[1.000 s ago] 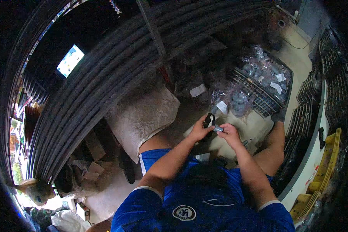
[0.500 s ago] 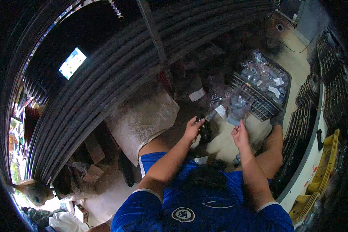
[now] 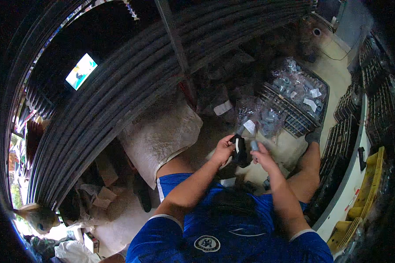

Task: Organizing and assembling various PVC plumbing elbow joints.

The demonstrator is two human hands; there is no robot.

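My left hand (image 3: 224, 151) is closed around a black object with a pale curved strip (image 3: 240, 152); its exact kind is too dark to make out. A short grey tube-shaped fitting (image 3: 254, 145) stands up from my right hand (image 3: 263, 158), pinched between thumb and fingers. The two hands are close together above the floor between my legs, with a narrow gap between fitting and black object. Just beyond them, clear plastic bags of grey fittings (image 3: 271, 119) lie beside a white paper label (image 3: 249, 126).
Behind the bags, a dark slatted crate (image 3: 289, 115) borders a heap of bagged grey fittings (image 3: 287, 83). Long dark pipes (image 3: 131, 83) run along the left. A pale sack (image 3: 162, 131) lies by my left leg. Stacked dark crates (image 3: 338, 131) and a yellow rack (image 3: 368, 184) line the right.
My right hand has drawn back from the bags toward my left hand, now with a grey fitting in it. The black object has been raised and turned, showing its pale strip.
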